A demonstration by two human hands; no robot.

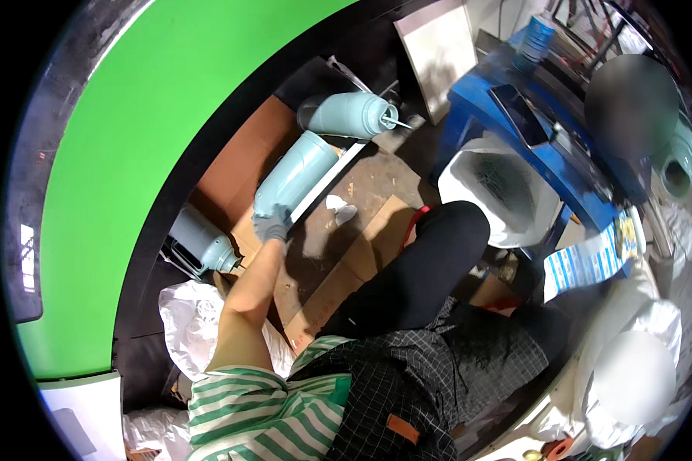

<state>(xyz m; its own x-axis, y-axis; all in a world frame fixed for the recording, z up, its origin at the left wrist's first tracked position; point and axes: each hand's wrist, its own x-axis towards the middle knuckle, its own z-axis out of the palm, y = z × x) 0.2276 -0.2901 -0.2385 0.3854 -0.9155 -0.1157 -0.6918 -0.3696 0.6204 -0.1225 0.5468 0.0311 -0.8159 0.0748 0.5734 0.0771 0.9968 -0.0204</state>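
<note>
Because only one arm reaches into my head view, I judge the work from the gloved left hand [271, 224], whose grip lies against the lower end of a pale teal shell [298, 173]. I cannot tell whether the fingers are clamped on it or merely resting there; the right hand is out of view. That shell lies slantwise beside a white bar [332, 178], its upper end near a second teal shell [346, 114] with a thin rod [396, 121] sticking out. A third shell [206, 240] sits nearer the striped sleeve [246, 392], left of the forearm.

To handle this piece well, I would wrap the grip round the smooth body rather than push at its end, since a rounded shape could roll. I'd steady it along the bar and turn it slowly, watching that its far end doesn't knock the neighbour's rod. If it feels slippery through the glove, I'd bring the right hand in for support.
</note>
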